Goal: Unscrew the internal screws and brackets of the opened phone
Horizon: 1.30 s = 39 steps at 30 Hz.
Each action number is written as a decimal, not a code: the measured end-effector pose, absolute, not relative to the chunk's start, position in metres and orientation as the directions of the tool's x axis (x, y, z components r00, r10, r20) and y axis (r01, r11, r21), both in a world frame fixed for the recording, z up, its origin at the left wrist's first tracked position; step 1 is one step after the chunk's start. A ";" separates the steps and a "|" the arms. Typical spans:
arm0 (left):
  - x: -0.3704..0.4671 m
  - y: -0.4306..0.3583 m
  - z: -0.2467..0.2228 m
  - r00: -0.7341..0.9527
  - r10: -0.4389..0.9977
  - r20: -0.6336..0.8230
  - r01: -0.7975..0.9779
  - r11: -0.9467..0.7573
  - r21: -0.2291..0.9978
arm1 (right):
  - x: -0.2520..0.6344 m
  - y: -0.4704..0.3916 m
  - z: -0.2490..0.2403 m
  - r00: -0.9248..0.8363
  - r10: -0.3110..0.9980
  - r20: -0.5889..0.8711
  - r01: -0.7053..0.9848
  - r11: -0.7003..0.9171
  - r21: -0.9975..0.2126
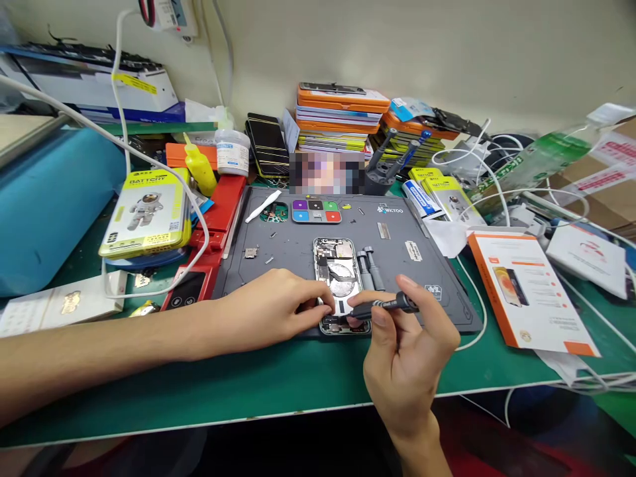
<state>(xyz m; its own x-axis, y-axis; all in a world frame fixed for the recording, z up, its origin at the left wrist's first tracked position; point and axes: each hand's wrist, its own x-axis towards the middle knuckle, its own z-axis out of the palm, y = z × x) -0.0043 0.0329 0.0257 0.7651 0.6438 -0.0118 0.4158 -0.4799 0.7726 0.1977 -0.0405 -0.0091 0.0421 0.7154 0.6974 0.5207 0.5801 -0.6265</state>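
An opened phone with its inner parts showing lies on a dark grey work mat. My left hand reaches in from the left, its fingertips bent together at the phone's lower left edge; whatever they pinch is too small to make out. A dark screwdriver is held in my right hand, between thumb and fingers, its shaft end over the lower part of the phone. Two grey screwdrivers lie just right of the phone. Above the phone sits a tray with coloured squares.
Left are a yellow battery box, a red case and looping white cables. Behind stand stacked orange boxes and a screwdriver holder. A white and orange box lies right. Small metal parts dot the mat.
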 end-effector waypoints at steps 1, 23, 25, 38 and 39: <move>-0.004 0.033 0.026 0.765 0.644 -0.010 0.417 -0.484 0.769 | 0.198 -0.041 -0.009 0.041 0.718 0.694 0.521 0.578 -0.628; -0.002 0.036 0.023 0.775 0.632 0.011 0.401 -0.506 0.764 | 0.199 -0.039 -0.006 -0.214 0.614 0.760 0.710 0.632 -0.311; -0.003 0.035 0.023 0.777 0.629 0.017 0.397 -0.511 0.762 | 0.199 -0.037 -0.007 -0.204 0.599 0.774 0.713 0.633 -0.302; -0.003 0.034 0.026 0.783 0.623 -0.005 0.409 -0.508 0.758 | 0.203 -0.039 -0.003 -0.234 0.569 0.788 0.691 0.668 -0.277; -0.003 0.034 0.026 0.783 0.623 -0.003 0.408 -0.510 0.757 | 0.203 -0.039 -0.003 -0.225 0.576 0.786 0.686 0.666 -0.292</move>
